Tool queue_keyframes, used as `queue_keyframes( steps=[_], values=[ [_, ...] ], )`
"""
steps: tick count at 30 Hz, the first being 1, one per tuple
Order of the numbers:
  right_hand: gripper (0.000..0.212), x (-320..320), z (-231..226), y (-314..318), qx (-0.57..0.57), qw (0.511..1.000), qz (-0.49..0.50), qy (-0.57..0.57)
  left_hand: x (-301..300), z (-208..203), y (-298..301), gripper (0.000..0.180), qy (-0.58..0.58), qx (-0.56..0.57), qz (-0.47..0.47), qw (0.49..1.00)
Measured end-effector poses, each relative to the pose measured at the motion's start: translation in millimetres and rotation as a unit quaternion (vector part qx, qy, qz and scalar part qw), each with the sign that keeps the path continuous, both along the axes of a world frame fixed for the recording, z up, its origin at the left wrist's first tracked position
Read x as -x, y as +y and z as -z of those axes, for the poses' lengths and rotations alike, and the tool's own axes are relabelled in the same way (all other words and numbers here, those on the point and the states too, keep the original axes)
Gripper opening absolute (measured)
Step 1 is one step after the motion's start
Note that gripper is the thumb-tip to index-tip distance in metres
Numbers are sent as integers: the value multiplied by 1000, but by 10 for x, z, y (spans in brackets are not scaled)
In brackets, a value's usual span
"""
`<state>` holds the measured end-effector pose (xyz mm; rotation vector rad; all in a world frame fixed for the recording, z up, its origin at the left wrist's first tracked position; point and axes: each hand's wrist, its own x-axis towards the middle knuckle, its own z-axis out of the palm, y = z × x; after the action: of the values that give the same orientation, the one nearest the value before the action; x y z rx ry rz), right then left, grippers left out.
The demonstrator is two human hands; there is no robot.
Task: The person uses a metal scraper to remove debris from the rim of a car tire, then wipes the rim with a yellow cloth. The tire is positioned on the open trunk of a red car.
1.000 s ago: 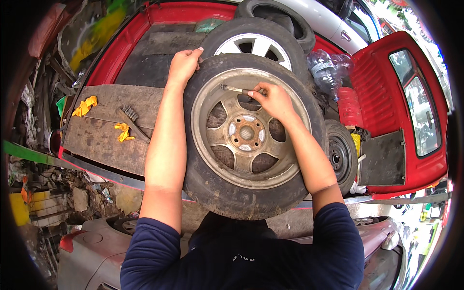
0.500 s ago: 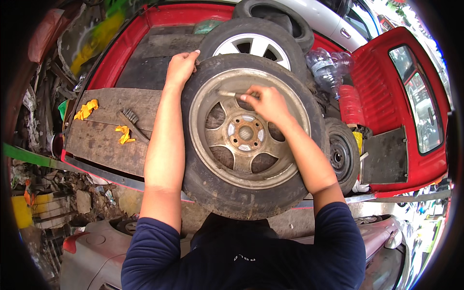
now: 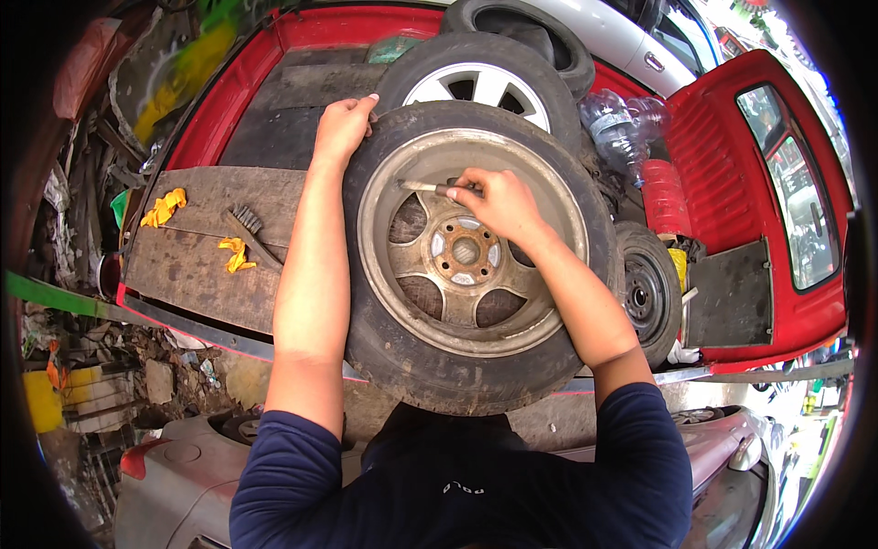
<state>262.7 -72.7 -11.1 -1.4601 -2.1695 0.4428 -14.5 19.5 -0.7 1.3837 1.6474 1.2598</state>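
Observation:
A dusty car wheel [image 3: 457, 302] with a muddy black tyre [image 3: 402, 366] lies face up in front of me, leaning on the tyre behind it. My left hand [image 3: 346, 128] is closed at the upper left edge of the tyre, its fingertips partly hidden. Pinched in my right hand [image 3: 498, 203] is a paintbrush [image 3: 422, 186] with a dark handle and a pale head. The brush head rests near the inner wall of the rim, above the left spokes.
Behind stands another wheel with a silver rim [image 3: 489, 84]. A wire brush [image 3: 247, 229] and yellow cloths [image 3: 165, 208] lie on wooden boards [image 3: 197, 261] at left. At right are plastic bottles [image 3: 608, 128], a small spare wheel [image 3: 643, 293] and the red truck cab [image 3: 704, 146].
My right hand has shifted slightly left and down with the paintbrush, its head now closer to the left side of the rim. My left hand stays put on the tyre.

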Motion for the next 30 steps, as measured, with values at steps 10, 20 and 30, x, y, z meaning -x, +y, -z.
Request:
queue_keyframes(
  steps=[10,20,30],
  values=[
    [34,-29,-17,30,1,1000,-26,0,-6,-62,-37,41,-5,20,6,1000],
    [34,-46,-14,59,17,1000,19,-10,0,-50,-34,41,0,27,5,1000],
    [37,-721,-10,353,16,977,185,106,-11,-49,-21,41,-5,22,7,1000]
  ],
)
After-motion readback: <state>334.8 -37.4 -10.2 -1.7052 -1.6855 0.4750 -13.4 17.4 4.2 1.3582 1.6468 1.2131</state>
